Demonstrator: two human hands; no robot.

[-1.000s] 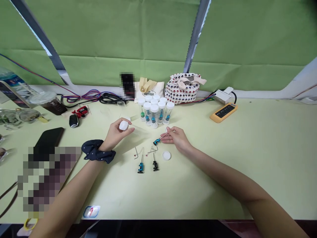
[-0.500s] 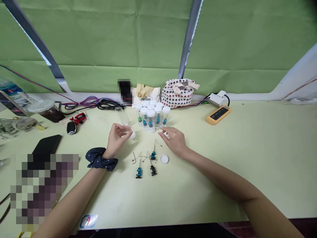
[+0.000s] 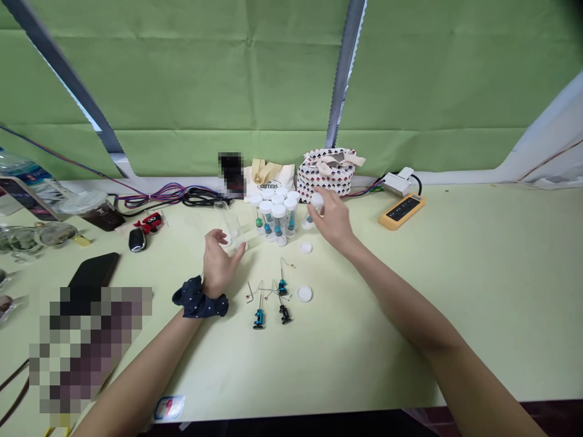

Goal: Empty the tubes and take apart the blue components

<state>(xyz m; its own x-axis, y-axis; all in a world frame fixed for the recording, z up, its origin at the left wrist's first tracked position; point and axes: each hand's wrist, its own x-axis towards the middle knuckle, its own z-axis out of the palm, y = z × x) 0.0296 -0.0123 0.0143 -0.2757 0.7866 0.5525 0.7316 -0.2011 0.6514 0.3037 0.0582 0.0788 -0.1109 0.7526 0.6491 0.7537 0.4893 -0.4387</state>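
At the grasping step, I judge: my right hand [image 3: 334,217] pinches a capped tube [image 3: 308,222], my left hand [image 3: 221,264] spread; lifting calls for steadiness.

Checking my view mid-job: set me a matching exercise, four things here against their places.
1. Right hand
2. Left hand
3. Power strip
4. Key fob

A. Beside the red toy
B. Near a clear tube left of the capped tubes
C. Right of the patterned bag
D. At the rightmost capped tube

Pairs: 1-D, 2-B, 3-C, 4-A
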